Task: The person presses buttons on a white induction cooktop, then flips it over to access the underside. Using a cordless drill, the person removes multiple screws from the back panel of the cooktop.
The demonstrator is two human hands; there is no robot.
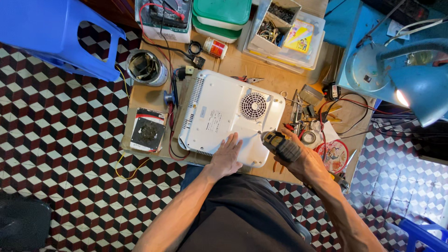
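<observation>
Two hands work at the near edge of one white appliance. The right hand has its fingers wrapped tightly round the grip of a black-and-yellow power screwdriver, whose nose points up and to the left, onto the near right corner of the white appliance casing. The tool's long axis runs from the wrist diagonally toward that corner, so the casing lies just beyond the tip, left and away from the right fingers; whether the bit itself touches the plastic is too small to tell.

The left hand lies flat with its fingers together and slightly fanned, palm pressed on the casing's near edge, just left of the tool. Both hands are close to the corner, the right one nearer through the tool.

The casing lies upside down in the middle of the wooden tabletop, its round fan grille toward the right side and a band of vent slots along the left edge. Its long axis runs left to right, tilted a little so the right end sits lower in view. Loose hand tools and red wires clutter the tabletop just right of it.
</observation>
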